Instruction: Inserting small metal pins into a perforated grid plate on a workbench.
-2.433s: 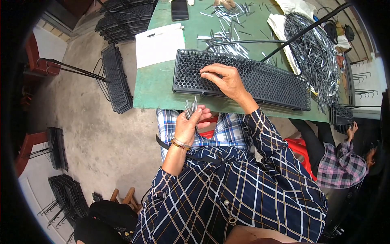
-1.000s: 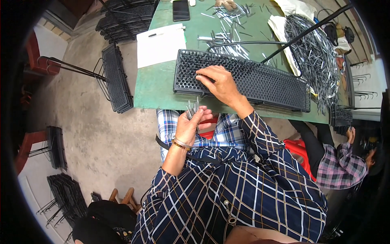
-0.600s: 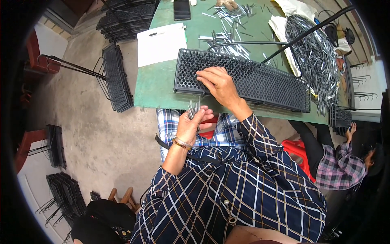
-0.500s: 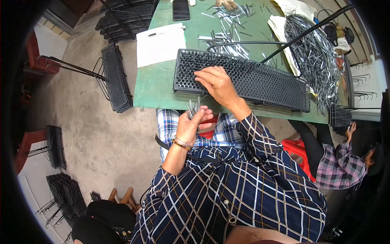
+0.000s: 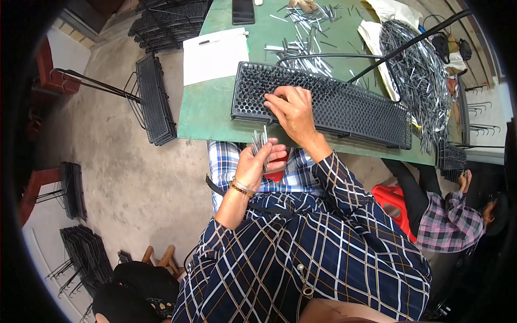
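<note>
A long black rack (image 5: pixel 361 117) with rows of round holes lies slantwise along the front of a green table (image 5: pixel 204 110). My right hand (image 5: pixel 295 114) is over its left half, thumb and fingertips pinched together just above the holes. Whatever sits between those fingertips is too small to make out. Below the rack's front edge, over my lap, my left hand (image 5: pixel 252 168) holds a bunch of thin metal strips (image 5: pixel 259 141), their ends sticking up past the thumb. Several holes at the rack's left end look filled with dark pieces.
Loose metal strips (image 5: pixel 309 46) lie behind the rack, and a white sack (image 5: pixel 414 75) full of them stands right. A paper sheet with a pen (image 5: pixel 215 56) and a phone (image 5: pixel 243 12) are at left. Another rack (image 5: pixel 156 99) stands left; a co-worker (image 5: pixel 452 220) is at right.
My right hand has shifted slightly right along the rack, its fingers drawn closer into a pinch. The left hand still holds the strips in nearly the same place.
</note>
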The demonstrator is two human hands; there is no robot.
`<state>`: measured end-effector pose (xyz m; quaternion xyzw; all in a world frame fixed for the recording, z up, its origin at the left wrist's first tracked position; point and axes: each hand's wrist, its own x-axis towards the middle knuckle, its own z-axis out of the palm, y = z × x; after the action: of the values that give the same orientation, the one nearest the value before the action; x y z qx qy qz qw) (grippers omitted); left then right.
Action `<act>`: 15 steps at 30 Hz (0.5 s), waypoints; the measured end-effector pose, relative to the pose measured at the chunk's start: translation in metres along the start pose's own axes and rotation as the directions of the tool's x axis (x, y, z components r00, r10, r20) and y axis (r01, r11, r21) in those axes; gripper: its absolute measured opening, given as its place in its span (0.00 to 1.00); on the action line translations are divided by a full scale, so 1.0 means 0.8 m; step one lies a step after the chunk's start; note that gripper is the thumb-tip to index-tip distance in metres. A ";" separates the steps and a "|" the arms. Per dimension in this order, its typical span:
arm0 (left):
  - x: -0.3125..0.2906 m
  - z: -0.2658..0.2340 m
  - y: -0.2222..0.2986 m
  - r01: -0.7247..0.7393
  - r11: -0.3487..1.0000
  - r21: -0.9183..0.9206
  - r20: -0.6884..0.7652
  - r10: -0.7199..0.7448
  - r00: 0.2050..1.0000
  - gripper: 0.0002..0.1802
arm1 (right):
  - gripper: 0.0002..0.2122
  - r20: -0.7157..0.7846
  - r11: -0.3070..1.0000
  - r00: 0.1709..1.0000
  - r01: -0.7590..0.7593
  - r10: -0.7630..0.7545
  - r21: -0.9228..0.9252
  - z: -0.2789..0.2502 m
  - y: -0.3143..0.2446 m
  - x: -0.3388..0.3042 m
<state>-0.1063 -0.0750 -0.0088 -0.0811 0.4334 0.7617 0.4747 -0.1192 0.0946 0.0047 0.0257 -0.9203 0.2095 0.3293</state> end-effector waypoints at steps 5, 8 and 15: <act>-0.001 0.003 0.001 0.002 1.000 0.022 -0.002 -0.002 1.000 0.14 | 0.08 -0.060 0.999 0.998 -0.010 0.013 0.047 -0.007 0.004 0.004; -0.001 0.002 0.000 -0.020 1.000 -0.001 0.010 0.020 1.000 0.14 | 0.06 -0.089 0.983 0.986 -0.129 0.141 0.135 -0.027 0.005 0.003; -0.003 0.012 0.007 -0.039 0.999 0.018 0.044 0.039 0.998 0.15 | 0.07 0.168 0.829 0.914 -0.405 0.369 0.385 -0.041 -0.016 -0.025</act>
<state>-0.1062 -0.0705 0.0017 -0.0512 0.4316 0.7683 0.4699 -0.0821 0.0943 0.0200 -0.0833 -0.8546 0.4597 0.2269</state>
